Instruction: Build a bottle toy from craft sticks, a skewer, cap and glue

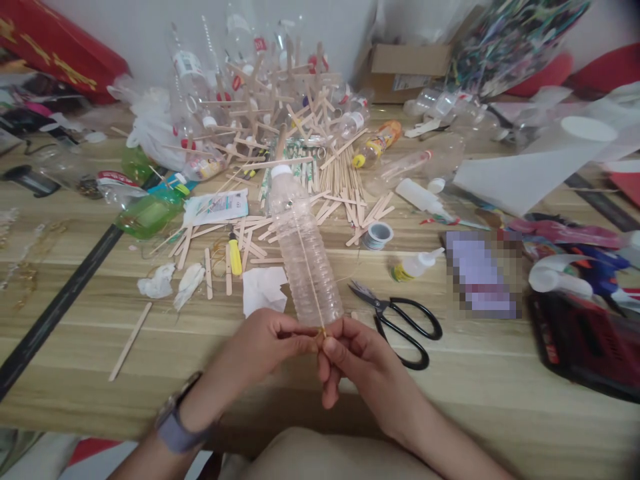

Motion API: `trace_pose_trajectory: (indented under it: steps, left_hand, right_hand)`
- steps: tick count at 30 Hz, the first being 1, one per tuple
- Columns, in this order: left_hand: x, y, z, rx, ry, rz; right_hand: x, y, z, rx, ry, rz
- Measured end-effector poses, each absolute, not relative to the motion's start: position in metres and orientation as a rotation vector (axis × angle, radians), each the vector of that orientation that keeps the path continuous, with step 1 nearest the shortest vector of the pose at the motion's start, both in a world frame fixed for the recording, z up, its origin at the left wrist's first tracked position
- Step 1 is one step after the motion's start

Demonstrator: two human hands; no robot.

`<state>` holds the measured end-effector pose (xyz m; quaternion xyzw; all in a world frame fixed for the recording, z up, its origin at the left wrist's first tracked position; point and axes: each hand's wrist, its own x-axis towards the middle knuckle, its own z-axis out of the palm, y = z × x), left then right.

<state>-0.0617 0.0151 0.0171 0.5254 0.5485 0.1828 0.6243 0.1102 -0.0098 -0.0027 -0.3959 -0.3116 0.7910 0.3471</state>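
A clear ribbed plastic bottle (pixel 306 257) lies with its base toward me, its white cap (pixel 281 171) pointing away. A flat wooden craft stick (pixel 293 162) crosses at the cap. Along the bottle runs a thin tan strand, which looks like a rubber band (pixel 309 267); its near end is yellowish and bunched at the base. Both hands meet there. The fingertips of my left hand (pixel 273 343) pinch the band's end from the left. From the right, my right hand (pixel 357 353) pinches it between thumb and fingers, its other fingers curled below.
Black-handled scissors (pixel 400 320) lie right of my hands, near a glue bottle (pixel 416 265) and a tape roll (pixel 378 236). A yellow-handled tool (pixel 234 255) and torn white paper (pixel 264 291) are on the left. Craft sticks, skewers (pixel 343 173) and plastic bottles crowd the back.
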Motion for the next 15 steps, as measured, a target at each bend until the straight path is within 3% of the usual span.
trace_pose_trajectory:
  steps: [6, 15]
  left_hand:
    - [-0.049, 0.010, 0.004, 0.850, 0.963, 0.612]
    - [-0.036, -0.004, -0.009, 0.499, 1.000, 0.751]
  right_hand:
    - [0.110, -0.011, -0.006, -0.995, -0.596, 2.122]
    - [0.109, -0.009, -0.009, -1.051, -0.429, 2.126]
